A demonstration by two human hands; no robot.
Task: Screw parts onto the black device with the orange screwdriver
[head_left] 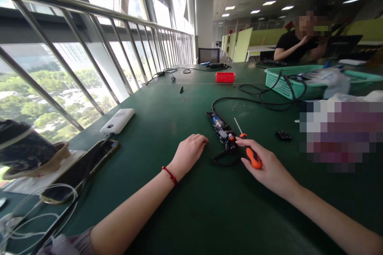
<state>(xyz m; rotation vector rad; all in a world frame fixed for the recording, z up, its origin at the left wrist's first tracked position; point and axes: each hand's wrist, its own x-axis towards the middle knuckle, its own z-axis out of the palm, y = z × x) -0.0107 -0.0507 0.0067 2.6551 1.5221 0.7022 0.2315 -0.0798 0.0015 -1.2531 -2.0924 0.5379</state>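
Note:
My left hand (191, 150) rests palm down on the green table, its fingers curled together and nothing showing in them. My right hand (265, 159) is closed around the orange and black handle of a screwdriver (253, 157), whose thin metal shaft points away from me. Just left of that hand lies an opened electric power tool (222, 130). Its casing is off on the upper side, so a blue motor part, a grey block and coloured wires show. The index fingertip is close to the tool's near end; whether it touches cannot be made out.
A black cord runs from the tool toward green baskets (281, 83) holding plastic bags. Small black part (283, 135) lies right, red tray (225, 77) farther back. Left are a white power bank (118, 121), a phone (101, 155) and cables. A person (299, 44) sits beyond.

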